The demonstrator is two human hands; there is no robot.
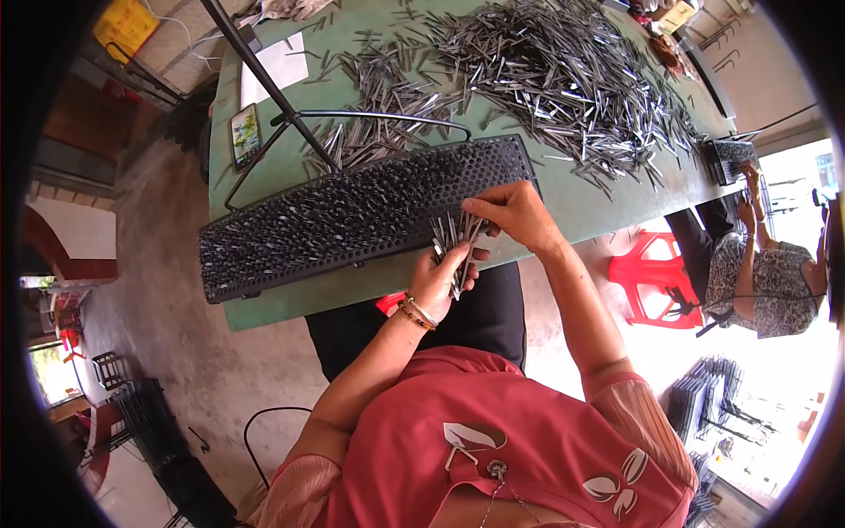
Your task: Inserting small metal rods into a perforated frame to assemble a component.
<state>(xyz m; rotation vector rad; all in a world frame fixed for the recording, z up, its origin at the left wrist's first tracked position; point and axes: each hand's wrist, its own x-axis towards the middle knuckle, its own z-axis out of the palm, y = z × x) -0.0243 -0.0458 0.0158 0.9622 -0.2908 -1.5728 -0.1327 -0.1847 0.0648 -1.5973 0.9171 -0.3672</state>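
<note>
My left hand (437,283) is closed around a loose bundle of thin dark metal strips (451,231), which fan out above the thumb. At the top of that bundle, my right hand (521,216) pinches a strip between thumb and fingers; its fingertips partly hide it. Just beyond both hands, a long black perforated rack (352,211) lies slanted along the near edge of the table. Upright strips stand densely in its left and middle holes, while bare holes show towards its right end.
A large heap of metal strips (563,79) covers the back of the green table (607,211). A phone (246,136) and white paper (275,69) lie at the left. A black metal frame (264,79) rises over the rack. Right, another person (761,273) works near a red stool (651,277).
</note>
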